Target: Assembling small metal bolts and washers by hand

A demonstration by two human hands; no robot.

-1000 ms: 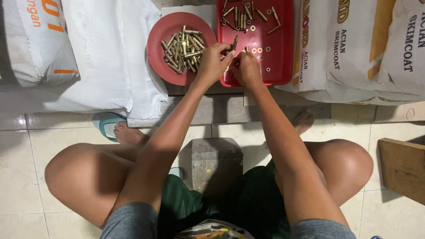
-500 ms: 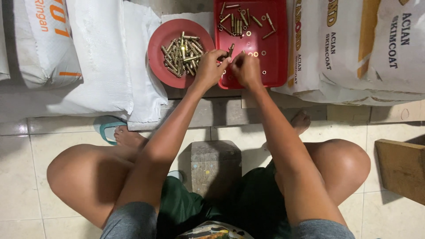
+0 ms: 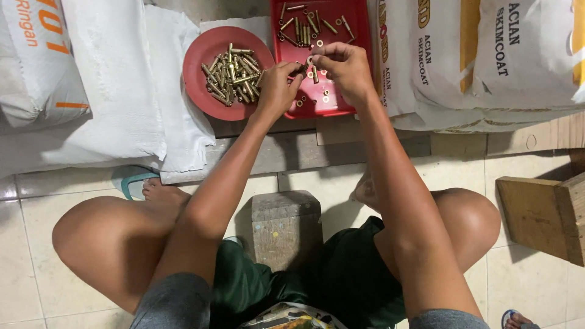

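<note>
Grey ledge above a pale tiled floor [image 3: 317,183]

Beneath the fingers [image 3: 292,73] lay a red rectangular plastic tray [image 3: 341,100]; left of them sat a round red plastic plate [image 3: 201,55], with white woven sacks [image 3: 122,79] flanking both.

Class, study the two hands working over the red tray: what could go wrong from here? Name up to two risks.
The left hand and right hand pinch a small bolt above the red tray; it could slip and scatter the loose washers. The left wrist sits near the heaped red plate, so a nudge might spill bolts.
</note>
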